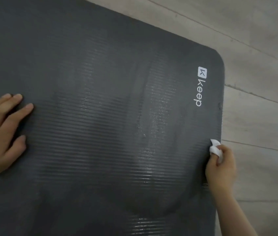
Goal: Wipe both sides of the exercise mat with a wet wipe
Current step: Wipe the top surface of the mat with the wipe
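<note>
Exercise mat (100, 82) cropped left, below.

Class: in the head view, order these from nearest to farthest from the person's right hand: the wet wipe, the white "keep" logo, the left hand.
From the right hand:
1. Wet wipe, held in its fingers at the mat's right edge.
2. Keep logo, farther up the same edge.
3. Left hand, flat on the mat at far left.

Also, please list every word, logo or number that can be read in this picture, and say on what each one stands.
"keep": white letters printed on the dark exercise mat, near its rounded corner.
"K": white square logo on the mat, beside that word.
No other text or number is visible.
</note>
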### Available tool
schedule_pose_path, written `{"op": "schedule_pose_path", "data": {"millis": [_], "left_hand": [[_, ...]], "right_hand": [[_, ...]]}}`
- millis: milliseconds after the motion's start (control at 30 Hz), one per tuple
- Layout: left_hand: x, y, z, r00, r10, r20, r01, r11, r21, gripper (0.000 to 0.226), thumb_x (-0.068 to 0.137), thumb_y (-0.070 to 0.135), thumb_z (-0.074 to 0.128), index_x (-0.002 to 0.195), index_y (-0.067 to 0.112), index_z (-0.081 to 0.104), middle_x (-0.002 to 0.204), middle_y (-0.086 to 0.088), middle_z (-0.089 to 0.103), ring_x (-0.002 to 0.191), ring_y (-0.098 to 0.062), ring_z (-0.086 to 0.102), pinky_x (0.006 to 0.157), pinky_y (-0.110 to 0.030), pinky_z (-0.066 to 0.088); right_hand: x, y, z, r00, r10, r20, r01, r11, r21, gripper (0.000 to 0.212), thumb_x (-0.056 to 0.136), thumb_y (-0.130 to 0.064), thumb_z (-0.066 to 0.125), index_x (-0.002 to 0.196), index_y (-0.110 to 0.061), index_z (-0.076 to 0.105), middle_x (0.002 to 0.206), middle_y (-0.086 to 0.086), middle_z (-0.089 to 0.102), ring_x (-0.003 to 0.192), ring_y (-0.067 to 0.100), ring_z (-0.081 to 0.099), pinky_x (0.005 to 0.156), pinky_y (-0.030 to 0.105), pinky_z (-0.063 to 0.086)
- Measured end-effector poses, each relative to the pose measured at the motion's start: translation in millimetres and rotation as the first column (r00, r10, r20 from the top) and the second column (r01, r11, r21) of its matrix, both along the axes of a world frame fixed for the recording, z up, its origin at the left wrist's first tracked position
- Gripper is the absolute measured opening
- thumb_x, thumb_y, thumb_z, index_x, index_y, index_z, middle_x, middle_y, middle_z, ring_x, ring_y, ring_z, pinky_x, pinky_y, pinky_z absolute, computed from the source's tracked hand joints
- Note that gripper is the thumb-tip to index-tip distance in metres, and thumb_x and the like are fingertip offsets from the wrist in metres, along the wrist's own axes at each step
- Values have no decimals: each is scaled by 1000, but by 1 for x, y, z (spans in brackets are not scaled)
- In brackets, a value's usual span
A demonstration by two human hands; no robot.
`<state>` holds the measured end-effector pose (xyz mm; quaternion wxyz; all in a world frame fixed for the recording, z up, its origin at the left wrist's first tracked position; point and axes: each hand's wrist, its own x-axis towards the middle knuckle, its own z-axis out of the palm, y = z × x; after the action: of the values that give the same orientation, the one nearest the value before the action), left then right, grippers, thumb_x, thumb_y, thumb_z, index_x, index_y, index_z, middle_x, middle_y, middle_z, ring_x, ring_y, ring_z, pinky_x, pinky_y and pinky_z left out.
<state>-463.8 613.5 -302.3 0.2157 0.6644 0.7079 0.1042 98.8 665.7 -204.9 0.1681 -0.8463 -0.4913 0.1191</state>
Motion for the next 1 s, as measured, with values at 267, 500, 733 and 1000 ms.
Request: {"op": "schedule_pose_path", "data": {"millis": [267, 500, 733, 1000], "left_hand": [[22, 11, 71, 971, -164, -174, 184, 977, 107, 71, 83, 38, 36, 146, 7, 42, 156, -19, 32, 146, -34, 27, 120, -47, 14], [20, 8, 73, 965, -172, -197, 194, 976, 99, 66, 86, 32, 35, 147, 9, 42, 157, -18, 33, 146, -35, 27, 122, -43, 13], [21, 7, 71, 979, -127, -160, 147, 982, 118, 63, 89, 32, 35, 149, 15, 41, 160, -12, 29, 150, -28, 21, 124, -38, 9], [-12, -22, 83, 943, -318, -104, 314, 948, -49, 64, 100, 44, 39, 157, 24, 20, 167, 0, 4, 153, -19, -1, 124, -42, -5]], "right_hand": [[-180, -16, 37, 967, 112, -229, -69, 980, 188, 4, 95, -17, 49, 98, -18, 53, 96, -5, 61, 86, 12, 56, 77, 26, 44], [-393, -184, 9, 841, 366, -398, -347, 930, 121, 27, 87, -12, 46, 107, -31, 43, 104, -18, 55, 89, 7, 53, 84, 23, 40], [-413, -241, -32, 845, 535, -17, -529, 840, 120, 31, 77, -12, 47, 106, -23, 50, 91, -4, 57, 75, 15, 41, 71, 28, 29], [-419, -238, -35, 849, 523, 75, -529, 840, 120, 28, 79, -15, 41, 106, -21, 50, 89, -2, 55, 75, 19, 43, 69, 32, 26]]}}
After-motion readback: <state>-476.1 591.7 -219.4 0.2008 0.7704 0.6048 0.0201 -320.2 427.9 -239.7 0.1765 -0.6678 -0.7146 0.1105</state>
